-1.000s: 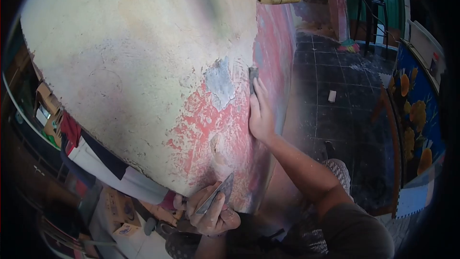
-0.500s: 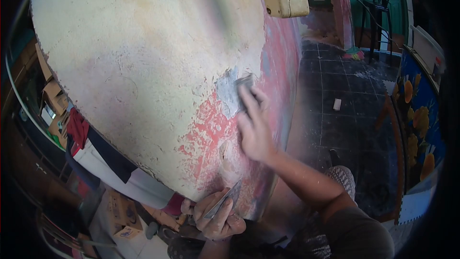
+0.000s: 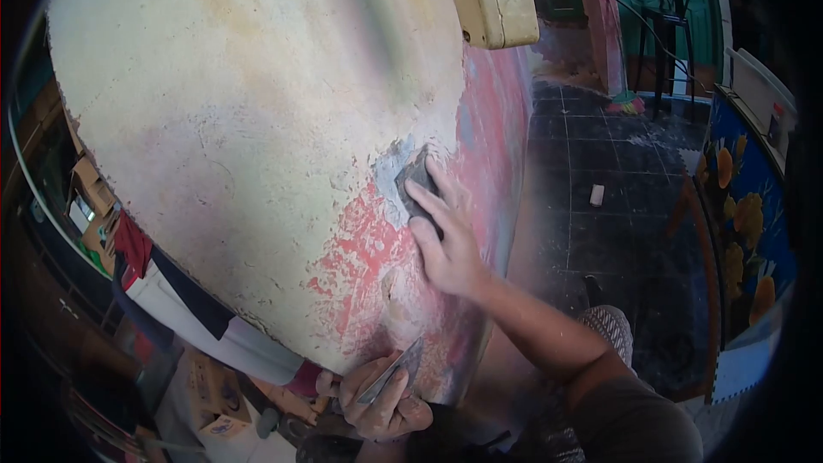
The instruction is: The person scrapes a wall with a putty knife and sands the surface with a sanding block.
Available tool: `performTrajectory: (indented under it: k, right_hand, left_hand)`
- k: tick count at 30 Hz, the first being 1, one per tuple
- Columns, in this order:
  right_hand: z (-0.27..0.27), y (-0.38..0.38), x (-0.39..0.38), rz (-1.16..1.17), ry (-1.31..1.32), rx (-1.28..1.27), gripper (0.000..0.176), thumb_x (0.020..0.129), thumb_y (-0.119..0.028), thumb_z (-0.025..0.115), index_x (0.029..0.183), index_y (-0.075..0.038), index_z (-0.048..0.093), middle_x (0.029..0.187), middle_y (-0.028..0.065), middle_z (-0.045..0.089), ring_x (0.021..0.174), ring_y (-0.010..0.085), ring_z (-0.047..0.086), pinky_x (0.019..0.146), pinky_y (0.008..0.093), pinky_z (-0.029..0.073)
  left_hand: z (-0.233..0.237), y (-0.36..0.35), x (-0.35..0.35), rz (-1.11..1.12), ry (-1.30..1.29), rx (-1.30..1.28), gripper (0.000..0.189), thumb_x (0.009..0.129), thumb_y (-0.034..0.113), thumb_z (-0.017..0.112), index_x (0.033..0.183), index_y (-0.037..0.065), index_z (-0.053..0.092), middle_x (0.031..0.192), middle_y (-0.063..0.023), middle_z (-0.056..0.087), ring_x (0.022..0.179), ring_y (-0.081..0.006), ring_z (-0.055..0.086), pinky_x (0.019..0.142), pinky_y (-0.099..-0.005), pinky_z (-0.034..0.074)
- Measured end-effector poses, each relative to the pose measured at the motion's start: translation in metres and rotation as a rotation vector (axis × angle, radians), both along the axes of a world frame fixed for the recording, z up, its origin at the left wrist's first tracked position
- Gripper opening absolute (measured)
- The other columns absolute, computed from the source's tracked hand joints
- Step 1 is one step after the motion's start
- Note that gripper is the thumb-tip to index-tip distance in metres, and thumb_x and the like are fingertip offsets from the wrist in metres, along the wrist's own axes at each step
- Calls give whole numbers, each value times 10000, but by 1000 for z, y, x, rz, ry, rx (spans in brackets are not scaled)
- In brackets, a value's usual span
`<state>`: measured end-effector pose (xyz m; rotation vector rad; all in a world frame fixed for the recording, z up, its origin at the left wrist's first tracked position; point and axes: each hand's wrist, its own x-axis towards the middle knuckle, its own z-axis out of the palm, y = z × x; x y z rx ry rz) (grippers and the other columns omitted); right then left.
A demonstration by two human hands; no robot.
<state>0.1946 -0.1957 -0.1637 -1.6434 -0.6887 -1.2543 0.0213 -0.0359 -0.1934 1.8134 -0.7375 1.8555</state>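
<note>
My right hand point(image 3: 453, 247) presses a dark grey piece of sandpaper point(image 3: 417, 182) flat against the wall point(image 3: 214, 163), with fingers spread over it. Beneath and beside the sandpaper is a bare grey-blue patch point(image 3: 387, 173) with ragged paint edges. Red paint point(image 3: 353, 236) shows through lower down, where the cream coat is gone. Below, at the wall's bottom edge, my left hand point(image 3: 384, 403) is closed around a putty knife point(image 3: 393, 377), its thin metal blade angled up to the right. The knife's handle is hidden in the hand.
A cream box point(image 3: 497, 0) is mounted at the wall's upper right corner. On the dark tiled floor point(image 3: 591, 244) lies a small pale block point(image 3: 597, 195). A floral panel point(image 3: 746, 206) stands at right. Clothes point(image 3: 180, 296) and a cardboard box point(image 3: 214, 390) are at lower left.
My right hand and the sandpaper have shifted slightly left and down, and the pad now shows more clearly. The left hand still grips the putty knife. The whole view has shifted a little.
</note>
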Motion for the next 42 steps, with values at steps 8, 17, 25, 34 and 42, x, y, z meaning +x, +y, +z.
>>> performTrajectory:
  k: [8, 17, 25, 34, 42]
  right_hand:
    - [-4, 9, -12, 70, 235, 138, 544, 1134, -219, 500, 1631, -2, 460, 1748, 281, 314, 1628, 421, 298, 1322, 471, 216]
    - [-40, -5, 44, 198, 339, 276, 564, 1138, -217, 469, 1671, -44, 407, 1766, 306, 227, 1647, 455, 218, 1339, 512, 162]
    - [-16, 3, 12, 155, 33, 23, 572, 1146, -185, 410, 1681, 6, 352, 1772, 319, 180, 1661, 459, 153, 1346, 486, 138]
    - [-2, 18, -25, 153, 82, -55, 617, 1145, -213, 412, 1689, 50, 285, 1762, 362, 147, 1657, 482, 141, 1343, 489, 122]
    - [-27, 10, 14, 203, 213, 163, 641, 1157, -250, 402, 1702, 45, 240, 1777, 346, 93, 1662, 487, 94, 1346, 502, 89]
  left_hand:
    - [-1, 7, 2, -10, -33, 43, 399, 829, 253, 571, 1101, 101, 820, 917, -86, 828, 867, -187, 731, 1295, -521, 194]
    - [4, 9, -11, 43, 67, 96, 388, 855, 264, 566, 1096, 102, 823, 909, -78, 827, 842, -184, 728, 1293, -529, 194]
    - [2, 5, -5, 44, 32, 65, 373, 860, 245, 572, 1089, 100, 827, 880, -78, 825, 841, -179, 736, 1274, -515, 216]
    - [-2, 0, -6, 2, 33, -15, 408, 814, 248, 577, 1101, 101, 828, 890, -69, 829, 853, -176, 735, 1293, -519, 193]
    - [-2, 4, -1, 0, -17, 36, 402, 808, 243, 580, 1100, 114, 824, 896, -64, 827, 832, -173, 732, 1310, -532, 173]
